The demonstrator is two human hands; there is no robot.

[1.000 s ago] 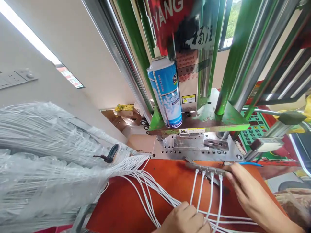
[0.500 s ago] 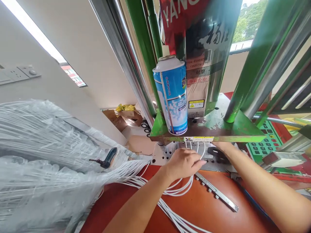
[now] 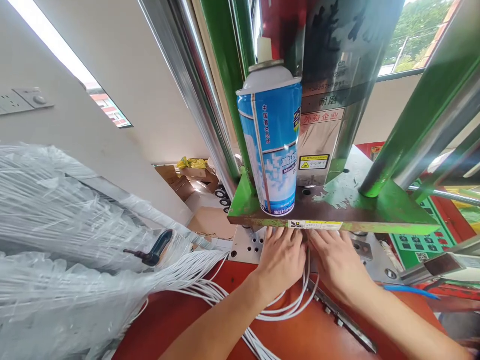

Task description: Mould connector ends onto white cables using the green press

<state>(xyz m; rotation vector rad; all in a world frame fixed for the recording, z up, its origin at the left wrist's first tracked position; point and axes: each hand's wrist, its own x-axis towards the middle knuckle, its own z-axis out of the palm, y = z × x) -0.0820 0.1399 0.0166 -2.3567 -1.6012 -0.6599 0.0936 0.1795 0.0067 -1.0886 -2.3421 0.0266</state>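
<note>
- Okay, closest in is the reddish-brown tabletop (image 3: 303, 342), with a slim metal bar (image 3: 347, 320) lying slantwise on it, just beside the right forearm.
- White cables (image 3: 288, 314) loop over the tabletop and run up between the hands; their far ends are hidden. They look light and bendy, probably a bit slick, so I'd grab close to the ends, since the slack loops likely won't steer anything.
- Left hand (image 3: 283, 257) and right hand (image 3: 335, 260) sit side by side, backs up, fingers pointing forward over the steel base (image 3: 242, 245). Tips are tucked under the green plate's edge, so can't tell if they're pinching or just pressing.
- Past that, the green plate (image 3: 397, 207) has a blue spray can (image 3: 272, 145) standing on it, well apart from the cables.
</note>
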